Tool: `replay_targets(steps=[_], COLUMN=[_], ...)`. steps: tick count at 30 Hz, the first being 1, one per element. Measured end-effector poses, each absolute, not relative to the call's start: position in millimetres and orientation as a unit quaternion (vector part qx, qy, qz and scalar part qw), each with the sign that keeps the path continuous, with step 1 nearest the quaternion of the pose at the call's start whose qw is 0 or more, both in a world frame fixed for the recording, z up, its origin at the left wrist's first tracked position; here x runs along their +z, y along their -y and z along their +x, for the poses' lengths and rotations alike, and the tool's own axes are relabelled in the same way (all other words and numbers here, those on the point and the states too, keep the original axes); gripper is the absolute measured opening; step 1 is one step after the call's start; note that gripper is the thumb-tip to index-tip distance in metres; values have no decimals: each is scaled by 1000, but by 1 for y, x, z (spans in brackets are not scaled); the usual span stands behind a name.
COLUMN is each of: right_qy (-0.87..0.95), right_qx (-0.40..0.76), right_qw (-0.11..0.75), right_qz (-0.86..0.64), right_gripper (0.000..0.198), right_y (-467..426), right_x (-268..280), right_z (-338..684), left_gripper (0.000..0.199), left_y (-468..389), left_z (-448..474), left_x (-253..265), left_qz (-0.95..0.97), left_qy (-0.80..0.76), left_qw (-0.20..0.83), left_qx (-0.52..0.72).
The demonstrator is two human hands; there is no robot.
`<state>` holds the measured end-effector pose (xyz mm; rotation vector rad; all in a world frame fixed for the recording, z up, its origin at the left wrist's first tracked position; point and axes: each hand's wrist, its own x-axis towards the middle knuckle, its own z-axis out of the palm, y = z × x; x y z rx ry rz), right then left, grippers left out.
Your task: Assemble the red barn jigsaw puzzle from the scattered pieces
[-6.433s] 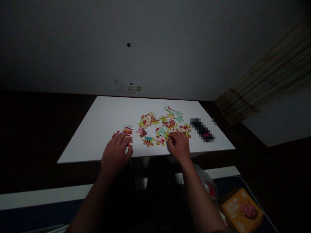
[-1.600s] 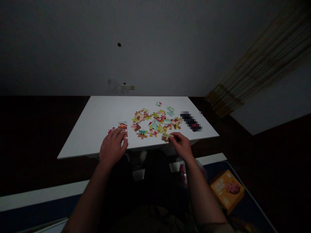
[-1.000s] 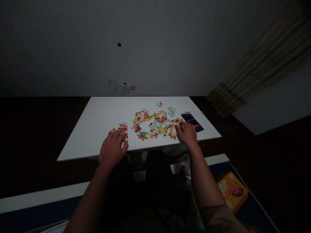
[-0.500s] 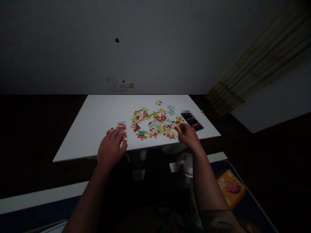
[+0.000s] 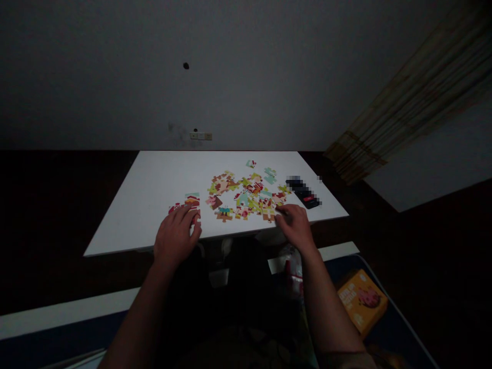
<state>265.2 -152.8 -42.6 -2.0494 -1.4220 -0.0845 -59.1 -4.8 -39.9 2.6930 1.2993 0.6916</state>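
Note:
My left hand (image 5: 175, 237) lies with its fingers outstretched over a small joined section of jigsaw puzzle (image 5: 192, 197) in red, brown and pale blue. The hand covers its lower part. At the right side of a heap of loose puzzle pieces (image 5: 246, 197), my right hand (image 5: 295, 225) reaches in, thumb and forefinger apart. Its fingertips are at a yellow and tan piece (image 5: 268, 213) near the table's front edge; whether they touch it is too dark to tell. Several pieces in the heap overlap.
The pieces lie on a white table (image 5: 126, 205) against a wall. A phone (image 5: 305, 195), partly pixelated, is right of the heap. Two pale blue pieces (image 5: 270, 175) stay farther back. An orange box (image 5: 363, 302) and a clear plastic bag (image 5: 294, 266) sit below, at right.
My right hand has shifted slightly left and toward me, from the yellow and red pieces by the phone to the tan piece at the heap's front. My left hand has stayed put.

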Motion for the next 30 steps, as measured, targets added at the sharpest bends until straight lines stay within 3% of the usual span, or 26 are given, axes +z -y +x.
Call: replay_targets(steps=[6, 23, 30], right_qy=[550, 597, 678], right_qx=[-27, -70, -28], right_qw=[277, 278, 202], right_qz=[-787, -750, -707], right_gripper=[24, 26, 32], right_y=[150, 116, 66], right_x=[-50, -52, -21], right_z=[242, 207, 187], left_gripper=[35, 33, 33], left_y=[6, 4, 2], left_z=[-58, -62, -62], left_x=[-39, -42, -40], left_qz=[873, 874, 877], left_qy=[-428, -431, -431], left_qw=[46, 36, 36], left_qx=[229, 220, 211])
